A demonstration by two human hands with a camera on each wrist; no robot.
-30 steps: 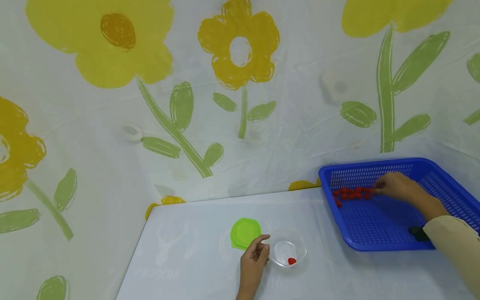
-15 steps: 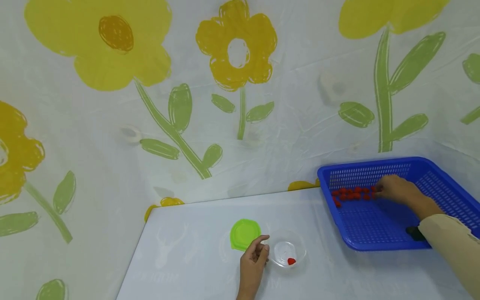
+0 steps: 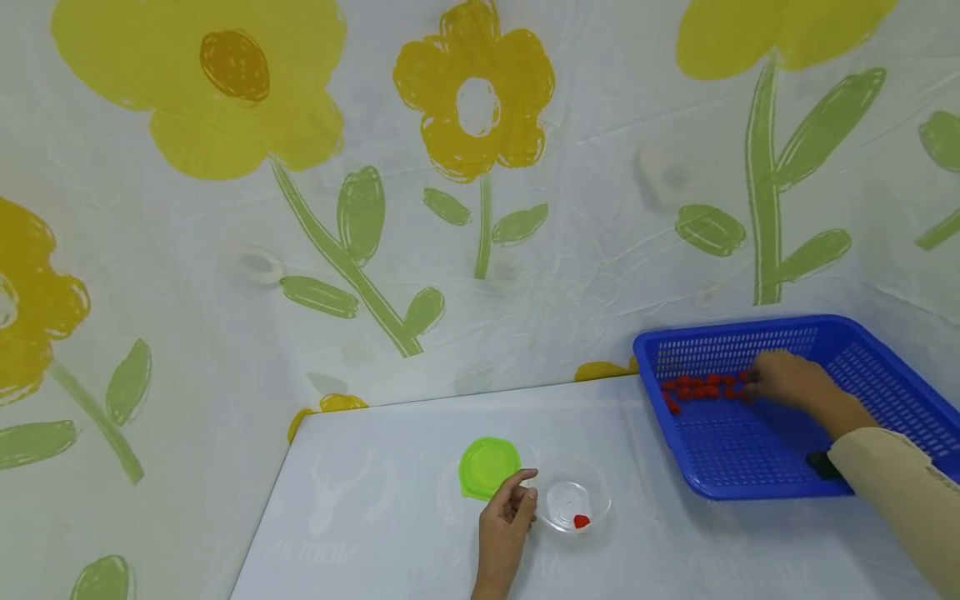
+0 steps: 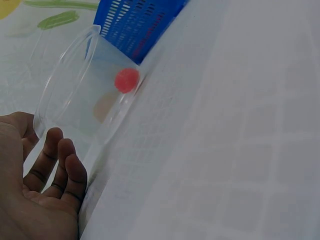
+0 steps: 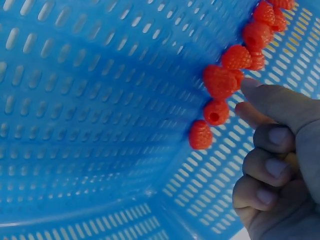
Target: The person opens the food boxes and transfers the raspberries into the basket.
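Note:
My left hand (image 3: 504, 529) is at the left side of a clear plastic bowl (image 3: 596, 492), fingers loosely bent, with the index finger at its rim. One red raspberry (image 3: 581, 522) lies in this bowl; the left wrist view shows the raspberry (image 4: 127, 80) through the clear wall. Over in the blue basket, my right hand (image 3: 795, 387) reaches down to several raspberries (image 3: 697, 387) along the far left. In the right wrist view its thumb tip is right beside the raspberries (image 5: 218, 82). Thumb and index finger stand apart there with nothing seen between them; the other fingers are curled.
A bright green lid (image 3: 489, 468) lies left of the bowl. The blue basket (image 3: 765, 492), with slotted walls, stands at the table's right. Something dark green (image 3: 822, 465) sits inside it near the sleeve. A flower-printed cloth (image 3: 600, 275) hangs behind the white table (image 3: 390, 533).
The right hand has shifted slightly leftward in the picture, staying at the raspberries as the whole view drifts a little. The left hand and bowl look the same.

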